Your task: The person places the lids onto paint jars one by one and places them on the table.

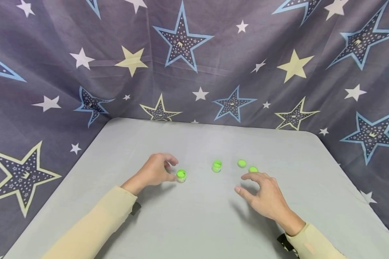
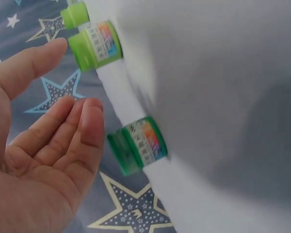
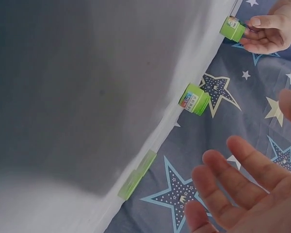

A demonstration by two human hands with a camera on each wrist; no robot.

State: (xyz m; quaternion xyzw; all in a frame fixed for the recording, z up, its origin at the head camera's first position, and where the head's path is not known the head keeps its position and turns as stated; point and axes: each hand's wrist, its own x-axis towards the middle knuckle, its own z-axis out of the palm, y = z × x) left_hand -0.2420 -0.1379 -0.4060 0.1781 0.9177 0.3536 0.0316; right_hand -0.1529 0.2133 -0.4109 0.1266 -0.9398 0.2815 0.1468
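Note:
In the head view my left hand (image 1: 157, 169) is beside a small light green jar (image 1: 181, 175), its thumb close to the rim; whether they touch I cannot tell. To the right stands a second green jar (image 1: 217, 166). Both look uncovered. The left wrist view adds a darker green jar (image 2: 138, 145) with a label, beyond the fingers; the hand seems to hide it from the head camera. My right hand (image 1: 265, 194) hovers empty, fingers loosely bent and thumb apart. Just past its fingertips lie two flat green lids, a left one (image 1: 241, 163) and a right one (image 1: 253, 169).
A grey cloth-covered table (image 1: 194, 223) lies under everything. Behind and at its sides hangs a dark curtain (image 1: 227, 54) printed with stars. Dark bands (image 1: 286, 242) sit at the wrists, by the sleeves.

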